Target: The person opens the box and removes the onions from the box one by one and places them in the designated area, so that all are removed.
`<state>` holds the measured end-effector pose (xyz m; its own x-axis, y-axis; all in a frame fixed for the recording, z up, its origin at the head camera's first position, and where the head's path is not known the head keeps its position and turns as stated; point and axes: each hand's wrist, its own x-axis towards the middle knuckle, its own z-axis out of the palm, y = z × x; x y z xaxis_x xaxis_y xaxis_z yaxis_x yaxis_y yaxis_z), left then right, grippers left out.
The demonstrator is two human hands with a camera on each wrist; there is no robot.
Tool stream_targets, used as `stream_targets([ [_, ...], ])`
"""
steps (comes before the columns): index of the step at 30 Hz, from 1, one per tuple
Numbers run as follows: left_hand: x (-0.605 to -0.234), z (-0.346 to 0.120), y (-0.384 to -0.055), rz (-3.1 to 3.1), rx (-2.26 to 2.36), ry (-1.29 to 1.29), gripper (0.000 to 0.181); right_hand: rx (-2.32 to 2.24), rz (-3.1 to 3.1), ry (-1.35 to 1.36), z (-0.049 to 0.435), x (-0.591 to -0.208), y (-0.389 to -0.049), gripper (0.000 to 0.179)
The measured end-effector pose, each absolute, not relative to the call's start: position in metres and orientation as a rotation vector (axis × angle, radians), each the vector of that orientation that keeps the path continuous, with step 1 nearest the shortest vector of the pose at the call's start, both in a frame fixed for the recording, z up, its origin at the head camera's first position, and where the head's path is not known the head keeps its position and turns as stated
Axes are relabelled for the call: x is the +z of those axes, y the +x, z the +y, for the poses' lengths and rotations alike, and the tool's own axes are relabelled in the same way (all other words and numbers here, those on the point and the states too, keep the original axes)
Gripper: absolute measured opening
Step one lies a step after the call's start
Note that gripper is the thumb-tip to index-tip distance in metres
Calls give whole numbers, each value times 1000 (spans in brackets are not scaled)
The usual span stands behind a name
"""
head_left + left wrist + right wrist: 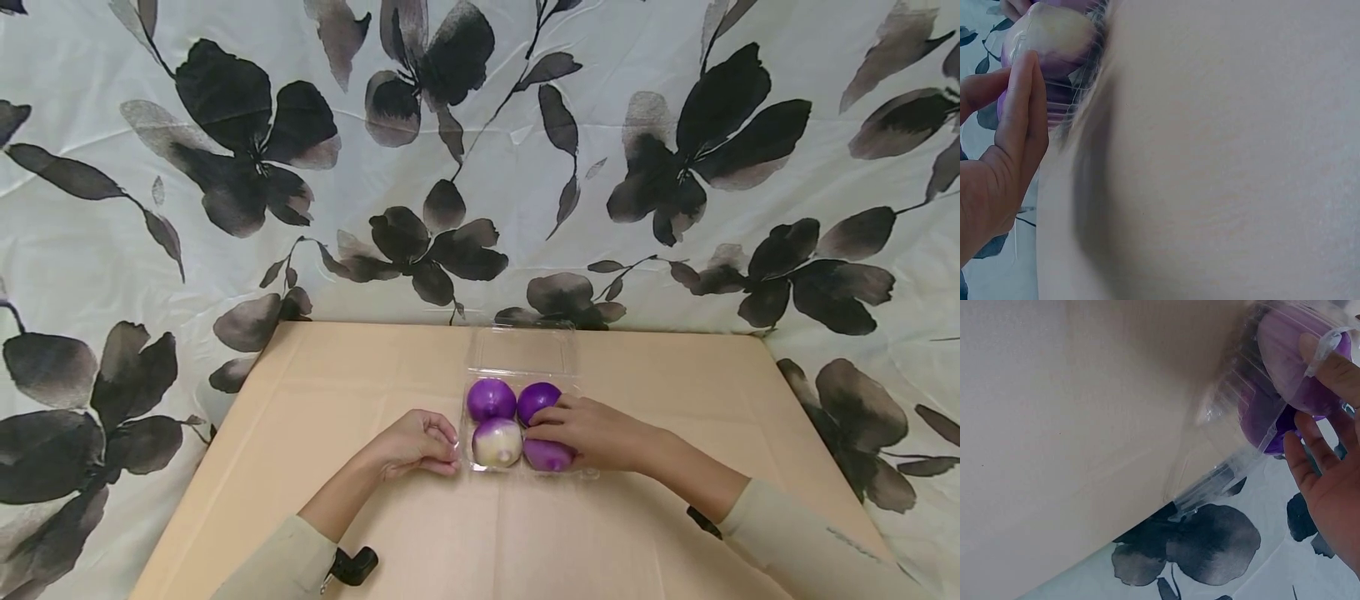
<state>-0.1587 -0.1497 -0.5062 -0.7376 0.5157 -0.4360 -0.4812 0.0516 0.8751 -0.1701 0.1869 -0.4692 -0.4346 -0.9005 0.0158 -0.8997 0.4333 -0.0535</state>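
A clear plastic clamshell box [521,350] lies with its lid folded back and bears round, glossy vegetable-like pieces. Two deep purple ones, left [491,400] and right [537,398], sit in the back row. At front left is a white-and-purple piece [497,443] with a small nub. My right hand [603,433] grips the lighter purple piece [549,456] at front right; its thumb presses on it by the box's rim in the right wrist view, and its fingers reach behind. My left hand [416,446] pinches the box's left edge between thumb and fingers.
The box rests on a tan board-like tabletop [360,375]. Behind and beside it hangs a white cloth [555,275] with dark flower prints. A black wrist strap piece [354,567] shows at the left sleeve.
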Motion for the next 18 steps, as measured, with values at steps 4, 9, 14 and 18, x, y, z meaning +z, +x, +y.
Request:
stream_targets([
  [4,-506,-150,-158,1626,1771,39,17,-98,2648,-1667,186,-470,-170,58],
  [9,-507,-151,-158,1630,1772,45,18,-103,2639,-1614,185,-471,-168,57],
  [14,-508,-150,-157,1629,1769,55,18,-131,2603,-1552,185,-469,-167,62],
  [18,-509,-149,-158,1623,1774,60,19,-183,2573,-1522,186,-468,-168,64],
])
